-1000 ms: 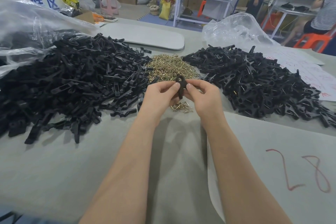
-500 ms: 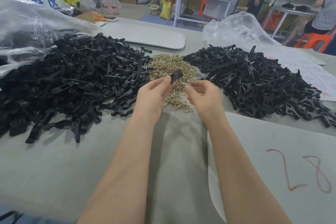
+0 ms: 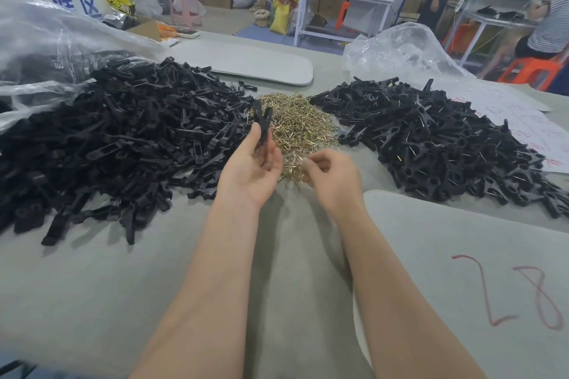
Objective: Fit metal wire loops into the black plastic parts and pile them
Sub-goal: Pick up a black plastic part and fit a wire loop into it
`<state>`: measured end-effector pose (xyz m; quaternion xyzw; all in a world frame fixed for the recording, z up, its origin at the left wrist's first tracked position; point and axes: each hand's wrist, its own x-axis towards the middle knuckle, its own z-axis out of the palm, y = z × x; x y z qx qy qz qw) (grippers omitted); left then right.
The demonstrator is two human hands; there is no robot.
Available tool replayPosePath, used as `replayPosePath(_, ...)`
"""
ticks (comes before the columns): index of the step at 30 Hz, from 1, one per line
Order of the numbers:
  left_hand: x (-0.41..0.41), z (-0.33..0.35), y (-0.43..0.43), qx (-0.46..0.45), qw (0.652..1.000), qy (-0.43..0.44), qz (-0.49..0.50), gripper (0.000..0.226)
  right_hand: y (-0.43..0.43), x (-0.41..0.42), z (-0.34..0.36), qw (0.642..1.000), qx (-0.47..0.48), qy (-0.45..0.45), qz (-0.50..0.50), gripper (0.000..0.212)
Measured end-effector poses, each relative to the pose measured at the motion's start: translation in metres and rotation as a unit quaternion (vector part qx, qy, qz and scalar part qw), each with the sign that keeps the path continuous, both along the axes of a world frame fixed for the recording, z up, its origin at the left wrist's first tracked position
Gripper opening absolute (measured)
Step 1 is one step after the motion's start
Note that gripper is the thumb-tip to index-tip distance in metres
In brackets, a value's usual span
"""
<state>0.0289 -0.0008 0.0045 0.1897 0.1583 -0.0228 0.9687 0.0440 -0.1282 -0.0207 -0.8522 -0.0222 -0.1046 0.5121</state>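
Observation:
My left hand [image 3: 249, 172] is palm-up and holds one black plastic part [image 3: 263, 123] upright between thumb and fingers, above the near edge of the heap of brass-coloured wire loops [image 3: 295, 126]. My right hand [image 3: 334, 181] is blurred, with its fingers curled at the loose loops by the heap's near edge. Whether it holds a loop is hidden. A big pile of black parts [image 3: 123, 138] lies to the left. To the right lies another pile of black parts [image 3: 431, 138], with wire glinting in it.
Clear plastic bags lie at the far left [image 3: 46, 40] and the back right [image 3: 400, 52]. A grey board [image 3: 255, 64] lies behind the loops, and another marked "28" in red [image 3: 462, 255] under my right forearm. Paper with red writing [image 3: 529, 129] borders the right pile. A person [image 3: 551, 28] sits at the far right.
Both hands pinched the black part a second ago. My right hand has let go and dropped to the loose loops, while my left hand has turned the part upright.

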Motion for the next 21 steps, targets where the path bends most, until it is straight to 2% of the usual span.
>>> replayPosePath(2,0.001,-0.001,0.0,-0.011,1.0,0.016,0.009,0.016,-0.002,0.001,0.002,0.999,0.036,0.013,0.001,0.019)
replayPosePath(4,0.002,-0.001,0.0,-0.025,1.0,0.013,0.011,0.012,-0.004,0.002,0.003,0.998,0.057,0.021,0.009,0.017)
replayPosePath(8,0.001,0.0,-0.001,-0.026,1.0,-0.002,-0.007,0.014,-0.007,0.003,0.006,0.999,0.036,-0.022,0.015,0.011)
replayPosePath(9,0.001,0.001,-0.001,-0.025,1.0,-0.005,-0.008,0.013,-0.007,0.002,0.007,0.998,0.054,-0.027,0.014,0.013)
replayPosePath(12,0.001,0.002,-0.002,-0.027,1.0,-0.012,-0.007,0.008,-0.004,0.001,0.01,0.982,0.19,-0.005,0.016,0.019)
replayPosePath(15,0.001,0.002,-0.002,-0.026,1.0,-0.014,-0.007,0.007,-0.002,0.003,0.008,0.973,0.227,0.033,0.0,0.021)
replayPosePath(17,0.001,0.002,-0.002,-0.026,1.0,-0.014,-0.007,0.006,-0.002,0.003,0.004,0.984,0.172,0.053,-0.021,0.018)
replayPosePath(19,0.001,0.002,-0.001,-0.026,1.0,-0.015,-0.009,0.007,-0.005,0.002,0.0,0.999,-0.004,0.036,-0.019,0.015)
replayPosePath(21,0.0,0.001,-0.001,-0.018,1.0,-0.013,-0.015,0.008,-0.008,0.0,-0.001,0.988,-0.15,0.023,0.015,0.031)
